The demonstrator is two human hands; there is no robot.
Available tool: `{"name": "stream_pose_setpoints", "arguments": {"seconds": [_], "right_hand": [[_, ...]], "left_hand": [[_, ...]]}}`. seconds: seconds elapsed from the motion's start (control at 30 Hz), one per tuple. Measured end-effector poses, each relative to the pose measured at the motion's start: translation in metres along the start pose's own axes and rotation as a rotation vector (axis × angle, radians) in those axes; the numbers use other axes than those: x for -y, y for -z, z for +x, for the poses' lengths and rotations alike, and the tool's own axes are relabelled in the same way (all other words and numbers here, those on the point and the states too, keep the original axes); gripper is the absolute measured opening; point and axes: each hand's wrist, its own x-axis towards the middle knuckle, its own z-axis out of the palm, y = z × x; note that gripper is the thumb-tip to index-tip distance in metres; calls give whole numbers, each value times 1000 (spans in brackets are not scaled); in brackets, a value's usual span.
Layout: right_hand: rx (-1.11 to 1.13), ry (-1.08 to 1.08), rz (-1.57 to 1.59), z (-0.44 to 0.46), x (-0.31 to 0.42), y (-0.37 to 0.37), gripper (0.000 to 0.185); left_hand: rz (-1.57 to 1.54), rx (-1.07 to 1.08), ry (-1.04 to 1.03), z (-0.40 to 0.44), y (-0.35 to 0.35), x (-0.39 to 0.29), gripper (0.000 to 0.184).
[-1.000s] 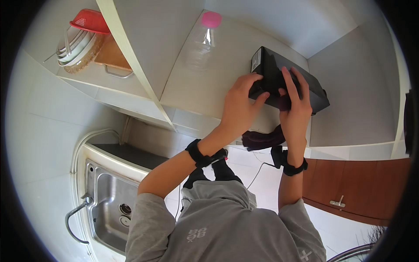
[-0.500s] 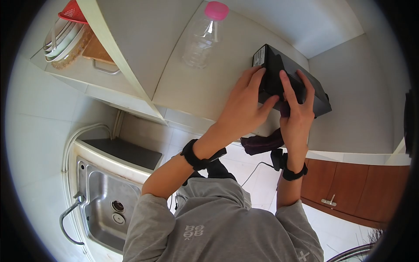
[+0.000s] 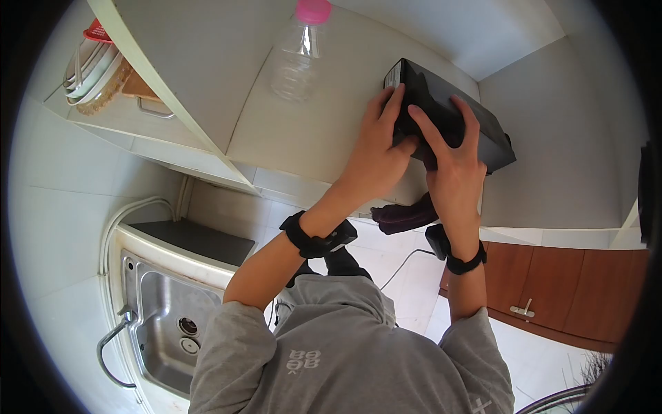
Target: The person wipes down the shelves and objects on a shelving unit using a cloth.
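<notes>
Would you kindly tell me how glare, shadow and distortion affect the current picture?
Head view: strong fisheye curvature, with black corners around the image; head view: pale highlights on the clear bottle and metal sink; head view: the black box shows little surface detail beside the right hand.

A clear bottle (image 3: 296, 67) with a pink cap (image 3: 313, 11); a red basket (image 3: 98, 32) by stacked dishes (image 3: 98, 74); a steel sink (image 3: 162, 297) with a curved faucet (image 3: 101, 352); reddish-brown cabinet doors (image 3: 552, 290) at lower right
</notes>
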Motion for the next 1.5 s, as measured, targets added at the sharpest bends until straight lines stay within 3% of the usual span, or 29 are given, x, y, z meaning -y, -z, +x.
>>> {"name": "stream_pose_setpoints", "arguments": {"seconds": [0.47, 0.67, 0.73, 0.83, 0.87, 0.97, 1.07, 1.13, 1.33, 1.5], "right_hand": [[48, -4, -40, -2, -1, 3, 65], [21, 18, -21, -11, -6, -9, 68], [51, 8, -4, -14, -6, -6, 71], [55, -151, 320, -15, -11, 18, 74], [-112, -162, 409, -19, -17, 19, 76], [-388, -224, 196, -45, -62, 25, 69], [-418, -430, 243, -67, -94, 27, 57], [-298, -520, 350, -65, -97, 28, 50], [-313, -420, 418, -70, -111, 12, 37], [-295, -436, 423, -88, -112, 1, 38]], "left_hand": [[142, -32, -34, -3, 1, -5, 60], [226, 36, -37, -7, -3, 5, 70], [119, 71, -13, -8, 4, 0, 74], [170, 85, -78, -8, 8, -14, 77], [219, 82, -121, -6, 9, -19, 78], [401, 113, -341, 0, 7, -32, 75], [576, 188, -435, 12, 0, -43, 66], [709, 240, -463, 22, -3, -47, 63], [804, 292, -420, 31, -7, -47, 58], [822, 338, -435, 31, -6, -44, 57]]}}
